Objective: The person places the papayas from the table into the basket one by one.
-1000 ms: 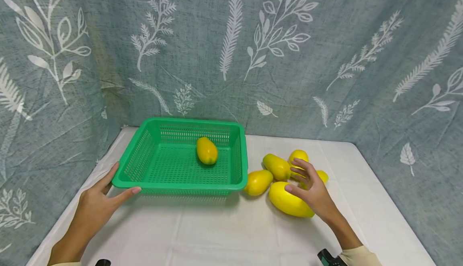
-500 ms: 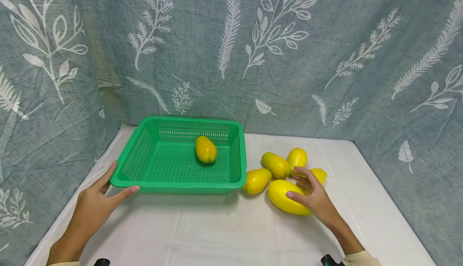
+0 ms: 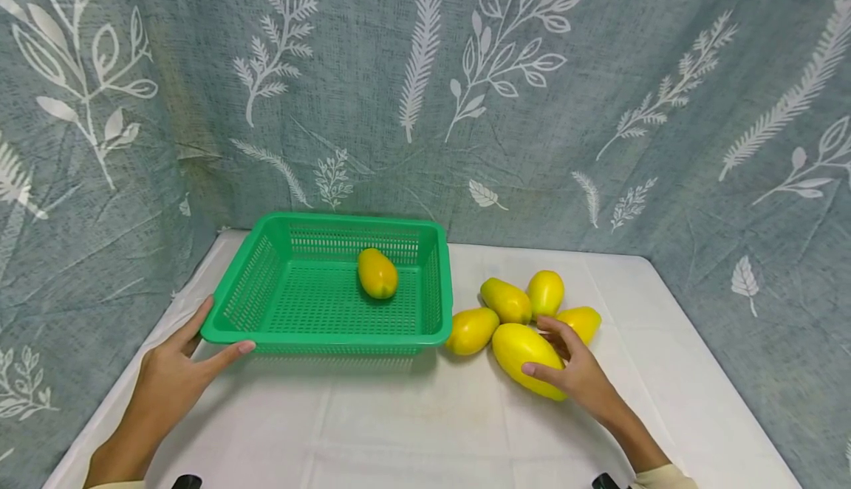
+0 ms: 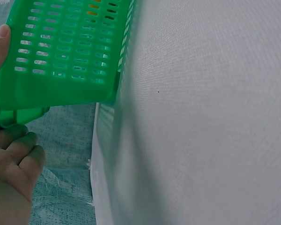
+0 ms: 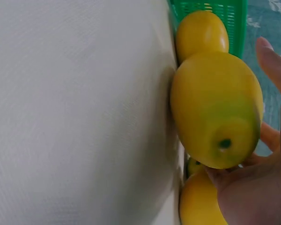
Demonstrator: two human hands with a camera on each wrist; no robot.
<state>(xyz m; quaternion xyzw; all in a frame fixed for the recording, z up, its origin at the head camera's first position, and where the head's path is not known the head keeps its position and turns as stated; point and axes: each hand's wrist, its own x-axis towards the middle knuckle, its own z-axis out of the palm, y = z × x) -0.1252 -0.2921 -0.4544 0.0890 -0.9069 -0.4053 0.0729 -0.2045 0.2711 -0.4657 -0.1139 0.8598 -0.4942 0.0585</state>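
Observation:
At the near left corner of a green plastic basket (image 3: 346, 340), my left hand (image 3: 174, 374) grips the rim. Its thumb lies along the front edge, and in the left wrist view the fingers (image 4: 19, 152) curl under the lip. One yellow-orange mango (image 3: 377, 273) lies in the basket. My right hand (image 3: 577, 372) spans a large yellow mango (image 3: 525, 356) on the table, thumb over its near side and fingers curled at its far side. In the right wrist view, the large mango's stem end (image 5: 225, 143) faces the camera, with a greenish patch beside it.
Around the large mango lie several smaller ones: a mango by the basket (image 3: 472, 331), a greenish-ended mango (image 3: 505, 301), a mango at the back (image 3: 546, 294) and a mango at the right (image 3: 580, 323). A patterned curtain (image 3: 372, 90) encloses the white-covered table (image 3: 399, 430).
My right hand has come down from above onto the large mango, which has turned slightly. The left hand keeps its place on the basket.

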